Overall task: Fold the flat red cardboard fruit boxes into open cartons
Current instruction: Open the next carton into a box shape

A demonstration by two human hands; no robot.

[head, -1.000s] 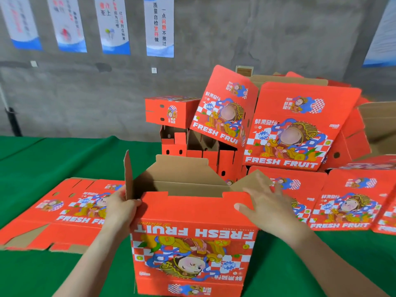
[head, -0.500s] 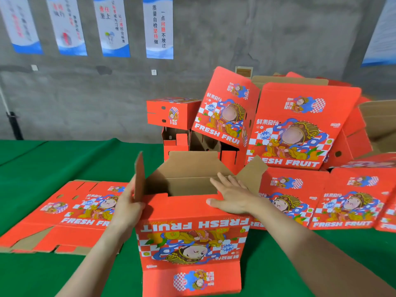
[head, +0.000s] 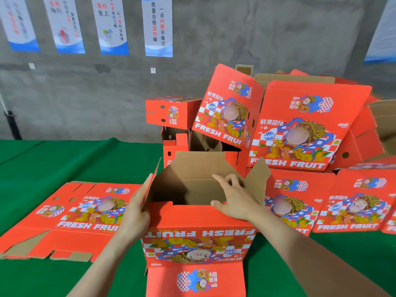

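Observation:
A red fruit box [head: 197,241] stands half opened in front of me on the green table [head: 70,163], its print upside down and its brown inside showing. My left hand [head: 137,211] presses flat against the box's left side and left flap. My right hand [head: 233,198] lies over the near top flap, thumb on the red edge, fingers reaching into the opening and partly curled. A flat unfolded box [head: 70,217] lies to the left.
Folded cartons [head: 300,129] are piled at the back right, some leaning. More flat boxes [head: 351,202] lie to the right. A grey wall with posters [head: 157,26] stands behind the table.
My right hand moved from the box's right edge to over the near flap and into the opening. The box has shifted away from me, exposing its lower flap. My left hand stays on the left side.

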